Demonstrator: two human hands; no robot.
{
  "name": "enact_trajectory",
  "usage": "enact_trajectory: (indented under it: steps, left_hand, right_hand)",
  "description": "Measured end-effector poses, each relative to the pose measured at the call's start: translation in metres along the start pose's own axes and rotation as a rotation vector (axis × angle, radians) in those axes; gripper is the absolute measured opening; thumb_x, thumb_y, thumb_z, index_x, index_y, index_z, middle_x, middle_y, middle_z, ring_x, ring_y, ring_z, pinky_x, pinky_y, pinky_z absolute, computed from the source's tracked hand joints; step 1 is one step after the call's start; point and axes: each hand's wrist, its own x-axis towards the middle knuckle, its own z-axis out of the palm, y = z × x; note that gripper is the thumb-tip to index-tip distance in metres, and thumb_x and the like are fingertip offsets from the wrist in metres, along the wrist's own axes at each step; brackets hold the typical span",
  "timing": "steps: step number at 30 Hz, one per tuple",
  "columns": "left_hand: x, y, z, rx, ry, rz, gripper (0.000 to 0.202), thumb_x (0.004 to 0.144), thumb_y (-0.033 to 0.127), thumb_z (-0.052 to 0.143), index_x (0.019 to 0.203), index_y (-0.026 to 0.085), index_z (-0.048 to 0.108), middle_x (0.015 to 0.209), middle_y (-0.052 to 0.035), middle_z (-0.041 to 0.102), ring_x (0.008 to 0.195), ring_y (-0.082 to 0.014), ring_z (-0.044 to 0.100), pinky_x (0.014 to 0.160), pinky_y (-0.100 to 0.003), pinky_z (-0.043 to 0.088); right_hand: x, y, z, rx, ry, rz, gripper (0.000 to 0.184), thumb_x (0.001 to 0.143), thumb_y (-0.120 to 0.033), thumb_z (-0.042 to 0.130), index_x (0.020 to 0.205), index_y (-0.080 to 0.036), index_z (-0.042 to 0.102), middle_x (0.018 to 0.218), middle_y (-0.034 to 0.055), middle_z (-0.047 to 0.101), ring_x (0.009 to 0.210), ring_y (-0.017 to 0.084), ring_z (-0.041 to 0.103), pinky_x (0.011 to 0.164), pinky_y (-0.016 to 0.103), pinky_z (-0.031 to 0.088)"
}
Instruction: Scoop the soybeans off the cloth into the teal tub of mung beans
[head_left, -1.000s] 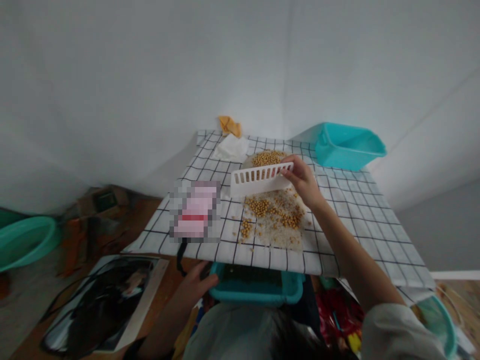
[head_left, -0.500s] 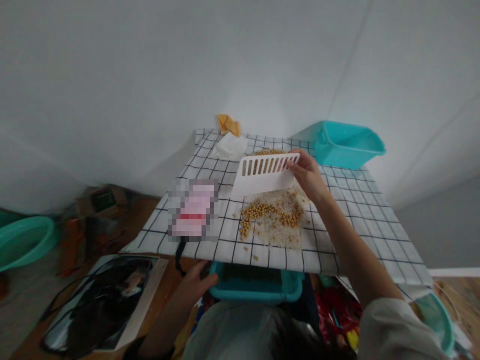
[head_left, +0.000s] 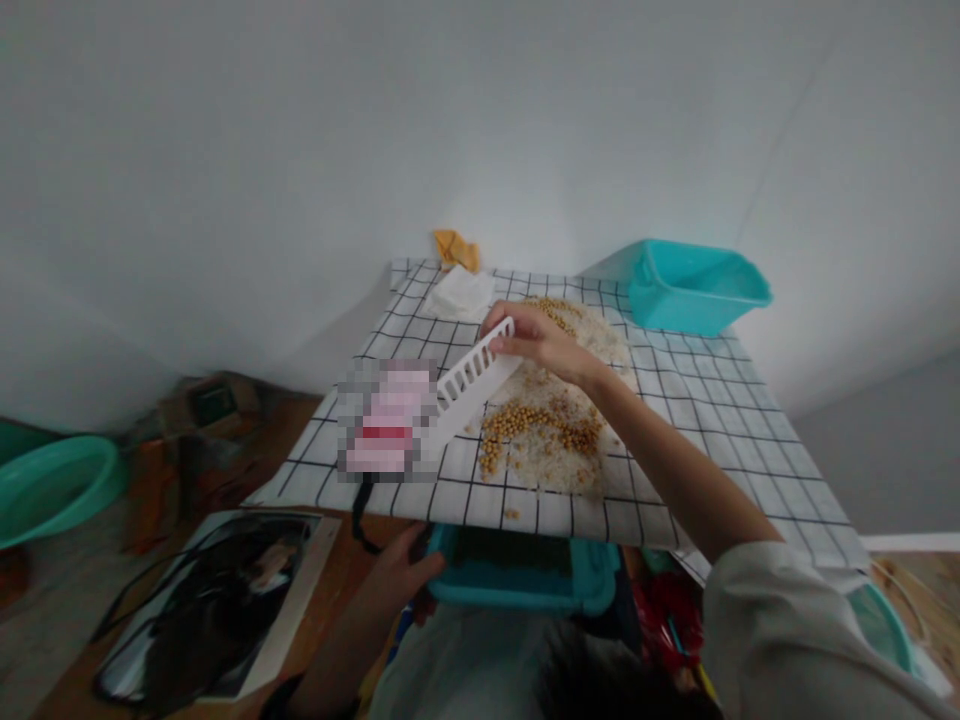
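- Right hand (head_left: 534,335) grips, between thumb and fingers, the upper end of a white, slotted plastic strip (head_left: 480,395)
- The strip slants from that hand toward the near left, its lower end beside a pink, rectangular, pixelated object (head_left: 396,405); whether its edge touches the cloth cannot be told
- Left hand (head_left: 401,575) is low at the table's near edge, fingers bent at the left end of a turquoise, rectangular plastic tub (head_left: 517,592); whether it grips the rim cannot be told
- Nearer than the right hand, small, round, golden beans (head_left: 517,420) lie in a curved band over pale, fine grains (head_left: 551,475)
- Beyond the right wrist, more golden beans lie on the white, black-checked tablecloth (head_left: 720,420)
- Past the right hand to the left are a white, crumpled tissue (head_left: 461,293) and an orange, folded cloth (head_left: 456,250)
- Far right of the right hand stands a turquoise, deep plastic bin (head_left: 675,312)
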Motion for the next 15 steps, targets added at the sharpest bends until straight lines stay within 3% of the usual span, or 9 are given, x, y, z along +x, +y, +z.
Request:
enact_trajectory:
  steps: [3,6,10,15]
  left_hand:
    - [-0.001,-0.001,-0.001,-0.006,-0.003,0.015,0.041,0.061,0.026,0.064,0.100,0.014,0.057,0.038,0.0091,0.056,0.028,-0.0097,0.046,0.028,-0.018,0.031]
    - [-0.001,-0.004,-0.002,-0.007,0.009,0.025,0.042,0.064,0.027,0.063,0.103,0.013,0.057,0.040,0.0083,0.057,0.029,-0.0086,0.046,0.029,-0.017,0.032]
    - [0.002,-0.007,-0.003,0.013,0.029,0.006,0.043,0.060,0.026,0.064,0.100,0.013,0.057,0.042,0.0065,0.060,0.028,-0.0101,0.048,0.029,-0.019,0.033]
    - [0.003,-0.005,0.001,0.032,0.011,-0.010,0.047,0.059,0.030,0.063,0.102,0.013,0.059,0.039,0.0078,0.057,0.029,-0.0114,0.049,0.028,-0.019,0.031]
  right_hand:
    - [0.005,-0.006,-0.003,-0.165,-0.142,-0.111,0.007,0.086,-0.023,0.059,0.091,-0.020,0.056,0.089,0.0001,0.062,0.085,0.013,0.056,0.077,0.027,0.045]
    - [0.007,-0.014,-0.009,-0.393,-0.265,-0.211,0.013,0.089,-0.014,0.052,0.097,-0.019,0.063,0.100,0.0032,0.067,0.095,0.014,0.059,0.086,0.029,0.044]
    - [0.003,-0.025,-0.017,-0.592,-0.336,-0.247,0.025,0.087,-0.003,0.046,0.092,-0.016,0.067,0.095,0.0048,0.071,0.092,0.014,0.063,0.086,0.029,0.045]
    - [-0.009,-0.031,-0.031,-0.652,-0.376,-0.231,0.038,0.077,0.007,0.042,0.084,-0.019,0.068,0.084,-0.0003,0.071,0.084,0.012,0.063,0.079,0.027,0.046]
